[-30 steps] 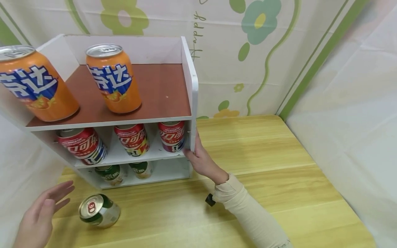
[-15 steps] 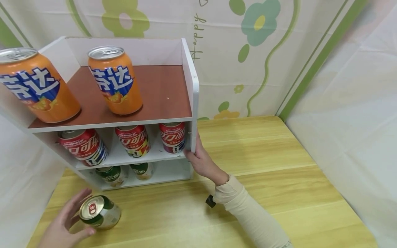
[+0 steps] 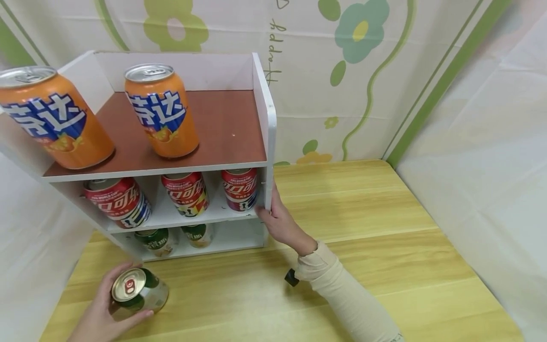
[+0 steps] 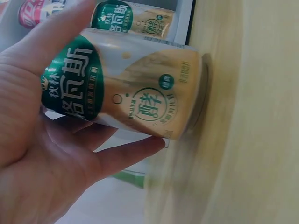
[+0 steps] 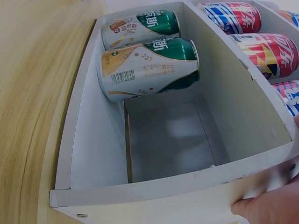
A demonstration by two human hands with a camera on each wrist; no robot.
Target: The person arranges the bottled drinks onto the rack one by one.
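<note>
A green and gold drink can (image 3: 149, 294) stands on the table in front of a white shelf unit (image 3: 266, 107). My left hand (image 3: 104, 306) holds this can, the thumb on its near side and the fingers round its far side; in the left wrist view, the can (image 4: 135, 88) sits against the palm. My right hand (image 3: 284, 225) grips the unit's right side panel, thumb at the front edge; some of its fingers are hidden behind the panel. Two more green drink cans (image 5: 149, 70) lie within the bottom compartment in the right wrist view.
Two orange soda cans (image 3: 164, 114) stand on the brown top shelf. Several red cola cans (image 3: 185, 194) stand on the middle shelf. The wooden table (image 3: 363, 228) extends to the right, up to a white cloth wall (image 3: 478, 180).
My left hand has moved right from beside the green and gold can and closed round it. My right hand keeps its grip on the shelf unit.
</note>
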